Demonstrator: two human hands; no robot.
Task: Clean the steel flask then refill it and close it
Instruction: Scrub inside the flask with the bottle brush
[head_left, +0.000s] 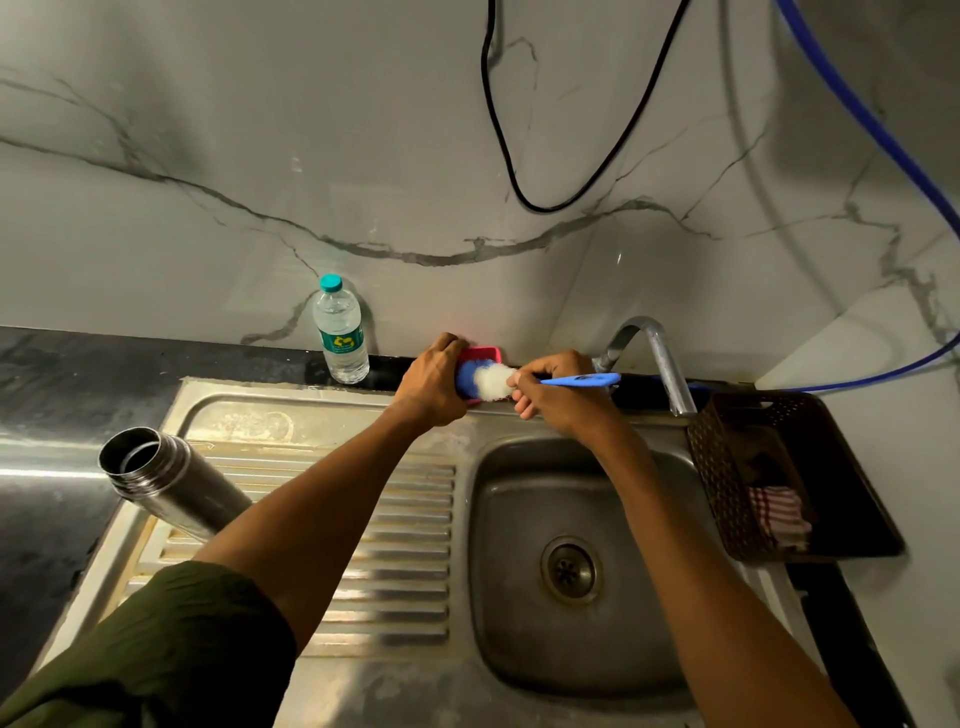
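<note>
The steel flask (166, 475) stands uncapped on the ribbed drainboard (395, 525) at the left, its mouth open; no cap is in view. My left hand (434, 382) grips a pink soap dish (480, 358) at the back edge of the sink, against the wall. My right hand (558, 392) holds a blue-handled bottle brush (579, 380); its white and blue bristle head (485, 380) rests on the dish between my two hands.
A clear plastic water bottle (340, 332) with a teal cap stands by the wall. The steel tap (654, 358) curves over the sink basin (571, 566). A brown basket (753, 478) holding a red checked cloth sits at the right. Cables hang on the wall.
</note>
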